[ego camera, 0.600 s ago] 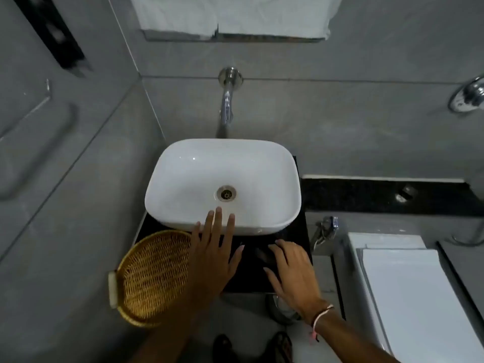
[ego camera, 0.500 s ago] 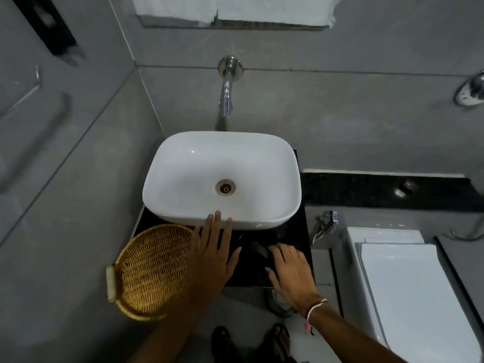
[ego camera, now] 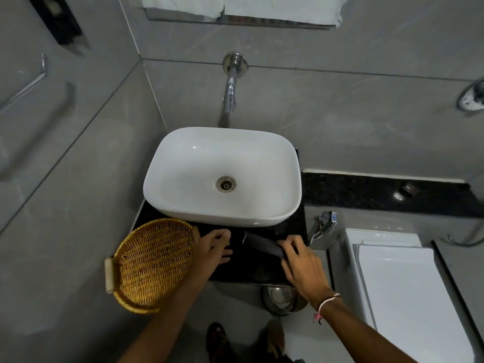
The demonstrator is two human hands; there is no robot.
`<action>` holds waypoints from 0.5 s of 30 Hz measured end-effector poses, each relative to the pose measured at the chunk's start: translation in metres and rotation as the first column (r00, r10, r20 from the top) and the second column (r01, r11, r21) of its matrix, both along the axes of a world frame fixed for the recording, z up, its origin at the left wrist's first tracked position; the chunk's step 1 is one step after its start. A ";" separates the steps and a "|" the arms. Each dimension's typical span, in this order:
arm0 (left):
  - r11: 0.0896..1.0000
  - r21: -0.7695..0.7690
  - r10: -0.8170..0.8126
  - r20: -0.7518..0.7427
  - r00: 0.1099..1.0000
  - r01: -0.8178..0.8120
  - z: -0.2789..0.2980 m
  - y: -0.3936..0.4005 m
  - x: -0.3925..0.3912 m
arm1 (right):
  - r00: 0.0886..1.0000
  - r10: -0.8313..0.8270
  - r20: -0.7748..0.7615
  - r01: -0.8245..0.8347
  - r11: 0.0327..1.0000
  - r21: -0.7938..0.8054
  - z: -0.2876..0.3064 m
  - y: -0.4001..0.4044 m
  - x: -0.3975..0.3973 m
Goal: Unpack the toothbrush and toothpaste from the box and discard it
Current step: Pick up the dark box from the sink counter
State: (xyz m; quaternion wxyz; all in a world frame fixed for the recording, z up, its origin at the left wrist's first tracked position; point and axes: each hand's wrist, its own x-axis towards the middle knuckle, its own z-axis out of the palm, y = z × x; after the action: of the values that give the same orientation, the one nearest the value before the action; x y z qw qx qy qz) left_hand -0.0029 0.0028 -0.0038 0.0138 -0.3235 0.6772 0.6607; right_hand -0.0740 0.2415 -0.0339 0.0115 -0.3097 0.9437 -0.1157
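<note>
A long, dark, flat box (ego camera: 262, 244) lies at a slant on the black counter (ego camera: 251, 271) in front of the white basin (ego camera: 222, 176). My right hand (ego camera: 301, 263) grips the box's right end, lifting it slightly off the counter. Just left of the box, my left hand (ego camera: 213, 248) hovers over the counter with fingers curled, a small gap from the box's free end. What the box holds is hidden. A steel bin (ego camera: 280, 297) stands on the floor under the counter edge.
A woven wicker tray (ego camera: 152, 263) hangs over the counter's left front corner. A wall tap (ego camera: 231, 82) juts above the basin. A white toilet (ego camera: 400, 289) and a health-faucet holder (ego camera: 324, 226) are to the right. My feet are below.
My right hand has closed on the dark box and raised its end off the counter. My left hand drew back from the basin's rim and curled its fingers.
</note>
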 end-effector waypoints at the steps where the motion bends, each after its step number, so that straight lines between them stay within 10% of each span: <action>1: 0.992 0.128 0.005 0.024 1.000 -0.008 0.003 -0.001 -0.001 | 0.999 0.015 -0.039 -0.016 0.999 -0.033 0.003 0.004 -0.002; 15: 0.844 0.523 -0.033 -0.167 0.985 0.117 0.017 0.011 -0.008 | 0.918 0.119 -0.379 -0.173 0.979 -0.110 0.034 0.028 -0.028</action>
State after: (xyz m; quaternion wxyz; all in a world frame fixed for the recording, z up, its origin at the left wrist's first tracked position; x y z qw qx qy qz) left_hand -0.0112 0.0143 0.0135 0.0768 -0.2290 0.4795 0.8437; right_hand -0.1023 0.2697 0.0005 -0.1801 -0.3956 0.8925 -0.1206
